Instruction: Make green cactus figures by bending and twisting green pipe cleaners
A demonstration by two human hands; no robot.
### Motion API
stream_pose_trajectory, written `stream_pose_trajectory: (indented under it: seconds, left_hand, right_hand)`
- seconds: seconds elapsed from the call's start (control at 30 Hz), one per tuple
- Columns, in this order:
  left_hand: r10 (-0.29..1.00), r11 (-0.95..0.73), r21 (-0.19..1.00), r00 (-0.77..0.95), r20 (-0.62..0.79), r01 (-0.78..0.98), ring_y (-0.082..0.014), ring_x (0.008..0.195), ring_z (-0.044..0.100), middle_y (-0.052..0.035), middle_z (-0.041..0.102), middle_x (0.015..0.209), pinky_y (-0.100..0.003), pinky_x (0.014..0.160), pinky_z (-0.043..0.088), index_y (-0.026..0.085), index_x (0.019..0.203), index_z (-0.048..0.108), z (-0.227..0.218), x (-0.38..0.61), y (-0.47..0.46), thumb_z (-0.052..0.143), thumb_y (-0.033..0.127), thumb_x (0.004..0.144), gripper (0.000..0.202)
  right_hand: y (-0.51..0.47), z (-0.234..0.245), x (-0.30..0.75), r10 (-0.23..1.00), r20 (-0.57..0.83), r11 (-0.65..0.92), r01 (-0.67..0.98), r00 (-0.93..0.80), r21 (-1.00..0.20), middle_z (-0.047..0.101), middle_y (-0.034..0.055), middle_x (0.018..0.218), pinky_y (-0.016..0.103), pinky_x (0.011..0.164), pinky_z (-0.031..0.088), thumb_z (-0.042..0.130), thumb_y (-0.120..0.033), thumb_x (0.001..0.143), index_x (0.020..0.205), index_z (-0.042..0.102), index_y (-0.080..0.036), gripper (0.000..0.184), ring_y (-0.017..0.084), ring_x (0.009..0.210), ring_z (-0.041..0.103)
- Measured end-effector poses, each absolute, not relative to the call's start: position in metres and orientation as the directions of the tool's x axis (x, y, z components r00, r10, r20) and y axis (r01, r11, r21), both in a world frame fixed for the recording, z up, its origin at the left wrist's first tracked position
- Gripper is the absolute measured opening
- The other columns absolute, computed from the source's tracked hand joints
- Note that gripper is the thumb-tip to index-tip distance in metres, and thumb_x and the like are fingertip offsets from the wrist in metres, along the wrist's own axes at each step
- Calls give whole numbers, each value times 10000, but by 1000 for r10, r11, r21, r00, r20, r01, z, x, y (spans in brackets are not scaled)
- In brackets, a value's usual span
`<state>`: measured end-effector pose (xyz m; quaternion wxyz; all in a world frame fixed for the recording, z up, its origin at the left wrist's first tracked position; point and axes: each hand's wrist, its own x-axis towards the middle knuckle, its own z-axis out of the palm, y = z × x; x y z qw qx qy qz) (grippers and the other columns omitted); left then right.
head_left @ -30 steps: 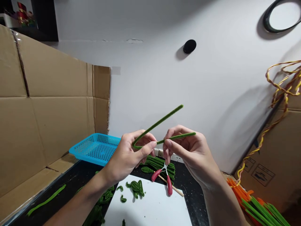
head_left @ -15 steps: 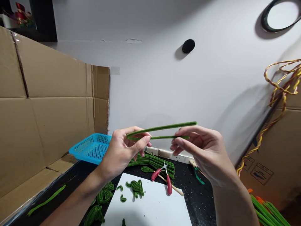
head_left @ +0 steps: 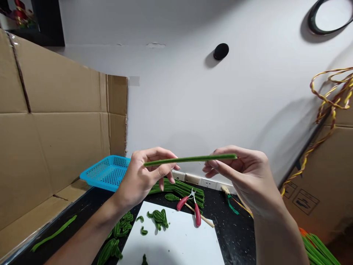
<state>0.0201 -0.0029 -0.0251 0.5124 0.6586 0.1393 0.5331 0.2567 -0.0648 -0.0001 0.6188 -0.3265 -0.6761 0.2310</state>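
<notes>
I hold a green pipe cleaner, folded double, level in front of me above the worktop. My left hand pinches its folded end between thumb and fingers. My right hand pinches the two free ends together at the right. Both hands are closed on it. Below them lie red-handled pliers across a thin wooden stick, a stack of green pipe cleaners, and small folded green pieces on a white sheet.
A blue plastic basket sits at the back left of the black worktop. Cardboard walls stand at left and right. More folded green pieces lie left of the sheet. Twisted yellow-red wires hang at right; green and orange pipe cleaners lie bottom right.
The two halves of the pipe cleaner, spread in a V a second ago, have been pressed together into one level strand. My right hand slid rightward to the free ends.
</notes>
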Motion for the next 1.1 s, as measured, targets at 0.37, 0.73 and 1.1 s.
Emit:
stream_pose_trajectory:
  seconds: [0.37, 0.73, 1.1]
  left_hand:
    - [707, -429, 821, 426, 564, -375, -136, 599, 737, -44, 789, 822, -166, 435, 546, 144, 931, 775, -25, 23, -5, 785, 152, 874, 59]
    - [697, -384, 835, 469, 542, -393, -127, 601, 721, -38, 772, 805, -153, 421, 515, 150, 936, 785, -29, 26, -10, 839, 201, 862, 105]
    - [699, -304, 865, 523, 488, -400, -123, 537, 724, -12, 746, 717, -139, 416, 494, 146, 946, 758, -30, 29, -13, 853, 255, 878, 160]
  right_hand:
    - [-59, -3, 244, 703, 704, 711, 86, -99, -698, 805, 39, 750, 220, 639, 686, 866, -142, 858, 894, 861, -213, 80, 173, 658, 801]
    - [-56, -8, 239, 650, 755, 760, 53, -85, -648, 785, 26, 733, 245, 588, 672, 884, -170, 848, 888, 866, -229, 73, 170, 616, 779]
    - [-53, -13, 232, 717, 674, 683, -20, -177, -731, 794, 22, 737, 221, 590, 657, 856, -145, 876, 913, 861, -227, 89, 144, 626, 766]
